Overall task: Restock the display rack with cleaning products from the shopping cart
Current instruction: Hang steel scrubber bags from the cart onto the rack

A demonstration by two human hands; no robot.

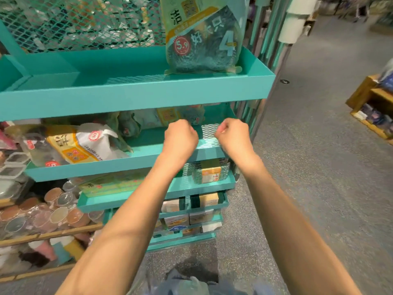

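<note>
A teal metal display rack (136,92) with several tiered shelves fills the left and middle of the view. A pack of scouring pads (204,37) stands upright at the right end of the top shelf. On the second shelf (119,165) lie a white and yellow pack (85,143) and grey-green scourer packs (153,120). My left hand (180,137) and my right hand (232,136) hover side by side over the bare right end of that shelf, fingers curled, holding nothing. Lower shelves hold sponge packs (210,171). The cart is not clearly seen.
A wooden rack of stacked cups (53,211) and containers stands at the left. Grey aisle floor (319,167) opens to the right, with a wooden display (374,107) at the far right. A post with a white roll (295,20) rises behind the rack.
</note>
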